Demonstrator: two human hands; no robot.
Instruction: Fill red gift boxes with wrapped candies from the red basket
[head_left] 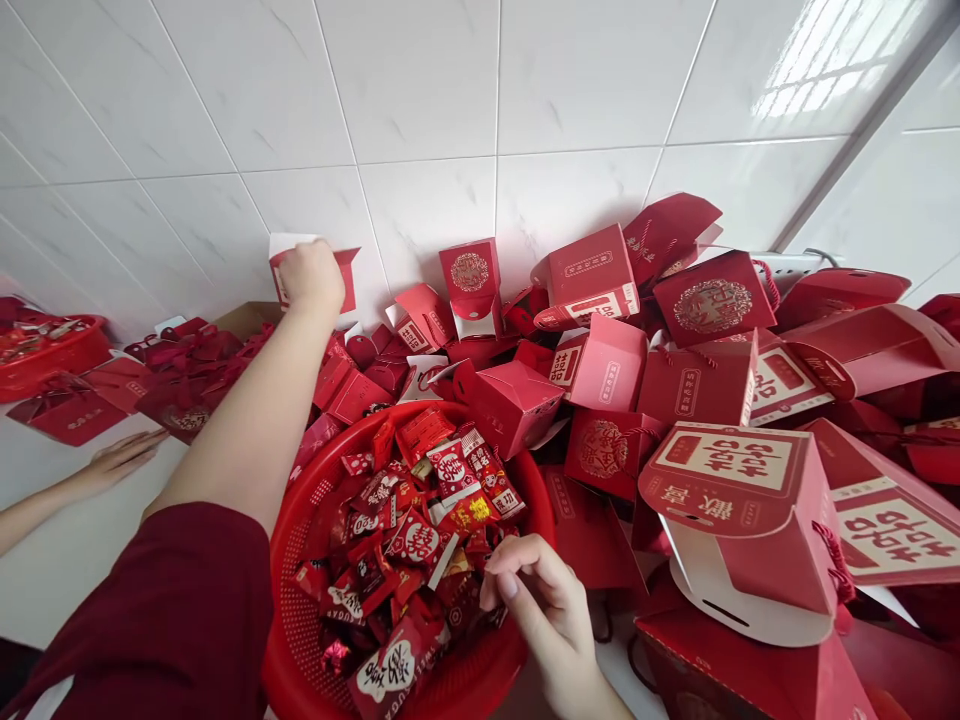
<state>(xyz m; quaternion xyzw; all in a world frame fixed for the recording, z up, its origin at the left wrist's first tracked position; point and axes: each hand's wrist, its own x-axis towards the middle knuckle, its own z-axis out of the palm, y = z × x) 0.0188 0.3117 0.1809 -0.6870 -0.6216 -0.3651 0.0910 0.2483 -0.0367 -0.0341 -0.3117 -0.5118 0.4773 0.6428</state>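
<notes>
My left hand (309, 278) reaches forward toward the wall, its fingers closed on a red gift box (347, 277) whose flaps stand out on both sides. In front of me is a red plastic basket (289, 590) of wrapped candies (414, 538), mostly red with white or gold print. My right hand (546, 615) hovers over the basket's right side. Its thumb and forefinger are drawn together in a pinch, close to the candies; I cannot make out anything between them.
Many red gift boxes (735, 480) with cord handles are heaped along the right and against the tiled wall (420, 90). At the left, another person's hand (124, 455) rests on the white table (82, 510). A second red basket (82, 345) stands at the far left.
</notes>
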